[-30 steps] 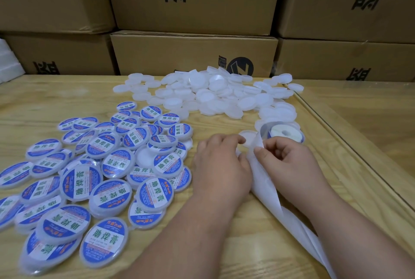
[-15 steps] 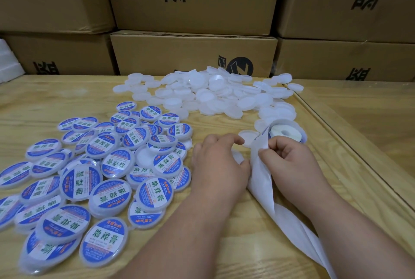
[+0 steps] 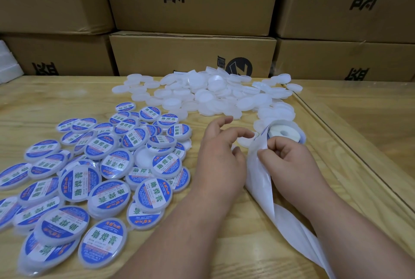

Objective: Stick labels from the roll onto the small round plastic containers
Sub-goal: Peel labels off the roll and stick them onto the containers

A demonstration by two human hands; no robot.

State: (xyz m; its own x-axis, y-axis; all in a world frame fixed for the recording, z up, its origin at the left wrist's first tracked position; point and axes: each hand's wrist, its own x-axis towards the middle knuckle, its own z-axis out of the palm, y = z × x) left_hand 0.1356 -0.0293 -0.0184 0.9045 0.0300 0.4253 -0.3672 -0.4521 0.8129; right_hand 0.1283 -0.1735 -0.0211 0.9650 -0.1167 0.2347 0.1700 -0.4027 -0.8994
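- Head view: the right hand (image 3: 289, 157) pinches the white backing strip (image 3: 260, 180) just below the label roll (image 3: 284, 134), at about 3 o'clock on the bench (image 3: 56, 99).
- The left hand (image 3: 221, 155) hovers beside it, fingers loosely spread, holding nothing.
- Blank containers (image 3: 208, 94) lie heaped at 12 o'clock; labelled containers (image 3: 107, 177) spread toward 9 o'clock.
- Cardboard boxes (image 3: 190, 54) stand stacked behind.

Translucent plastic containers (image 3: 203, 96), glossy paper strip (image 3: 260, 180), grainy wood table (image 3: 56, 101)

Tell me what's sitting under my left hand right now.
Under the left hand only bare wooden table and a white edge beside the backing strip show; whatever lies beneath the palm is covered.
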